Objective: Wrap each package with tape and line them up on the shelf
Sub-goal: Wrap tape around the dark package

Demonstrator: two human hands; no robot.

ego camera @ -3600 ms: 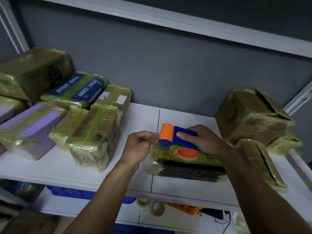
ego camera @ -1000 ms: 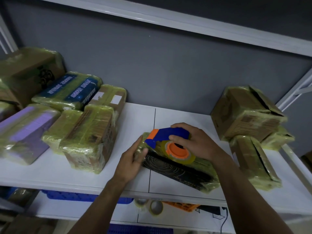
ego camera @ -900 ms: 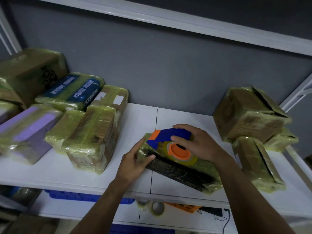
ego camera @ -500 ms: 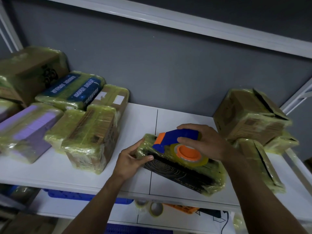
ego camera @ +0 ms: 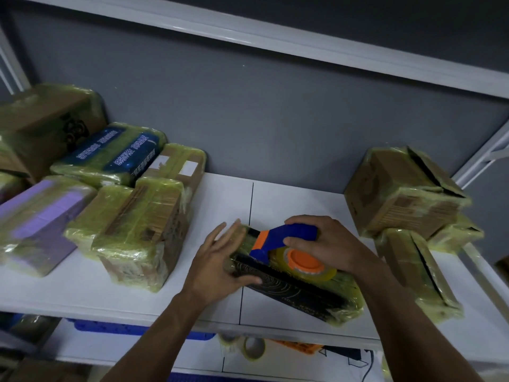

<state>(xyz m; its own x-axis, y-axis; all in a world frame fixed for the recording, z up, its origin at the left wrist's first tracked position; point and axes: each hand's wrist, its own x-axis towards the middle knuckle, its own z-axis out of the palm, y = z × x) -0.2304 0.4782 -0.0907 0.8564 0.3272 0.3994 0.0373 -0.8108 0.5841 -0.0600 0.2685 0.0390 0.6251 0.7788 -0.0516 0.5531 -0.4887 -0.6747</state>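
A flat black package (ego camera: 297, 292), wrapped in yellowish tape, lies slanted near the front edge of the white shelf (ego camera: 220, 205). On its top sits a blue and orange tape dispenser (ego camera: 286, 244) with a roll of clear tape. My right hand (ego camera: 327, 244) grips the dispenser's blue handle. My left hand (ego camera: 217, 260) lies flat with straight fingers against the package's left end, thumb on its front face.
Several taped packages (ego camera: 137, 230) stand in rows at the left, among them a purple one (ego camera: 38, 224) and a blue one (ego camera: 115, 153). Taped brown boxes (ego camera: 405, 194) are piled at the right. Tape rolls (ego camera: 253, 348) lie on the lower shelf.
My left hand has gone from a fist by the dispenser to flat fingers on the package's left end. The package has turned slantwise, its left end farther back, and the dispenser moved right.
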